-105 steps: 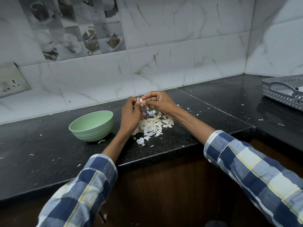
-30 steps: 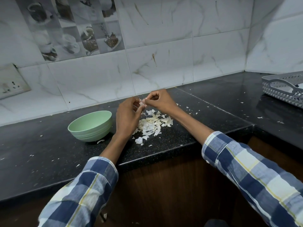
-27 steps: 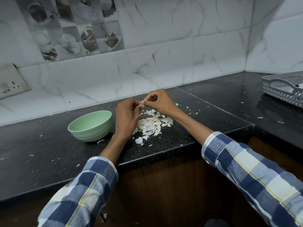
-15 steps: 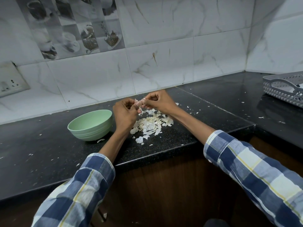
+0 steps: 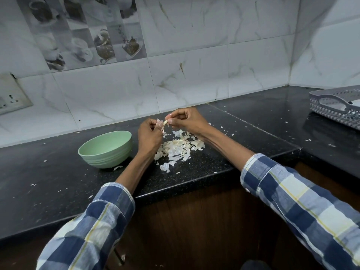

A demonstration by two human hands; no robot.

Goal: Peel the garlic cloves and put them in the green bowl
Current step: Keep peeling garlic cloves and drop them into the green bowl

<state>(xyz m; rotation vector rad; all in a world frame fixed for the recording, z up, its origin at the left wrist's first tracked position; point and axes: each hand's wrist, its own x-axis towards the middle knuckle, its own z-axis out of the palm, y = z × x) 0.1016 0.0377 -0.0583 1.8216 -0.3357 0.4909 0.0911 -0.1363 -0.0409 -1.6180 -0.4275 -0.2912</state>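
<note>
Your 2 hands meet just above the dark speckled bench (image 5: 194,172), over a heap of garlic skins (image 5: 178,148). Between them you hold 1 garlic clove (image 5: 165,122): small, pale cream, glossy where it is bare, with a thin strip of papery skin hanging down from it. Your right hand (image 5: 187,120) has its fingers curled, and the thumb and forefinger pinch the clove at its right end. Your left hand (image 5: 149,134) is curled too, its fingertips closed on a pinkish-white flake of skin at the clove's left side. How much skin is left on the clove is too small to tell.

The heap of skins lies directly under your hands and spreads toward the bench edge: white and cream flakes, curled and overlapping, with a few loose pieces nearer you. Tiny flecks are scattered across the rest of the bench.

The green bowl (image 5: 106,150) stands upright on the bench just left of your left wrist, pale mint with ribbed sides. From this angle its inside is hidden.

A grey perforated tray (image 5: 335,108) sits at the far right of the bench, well apart from your hands.
</note>
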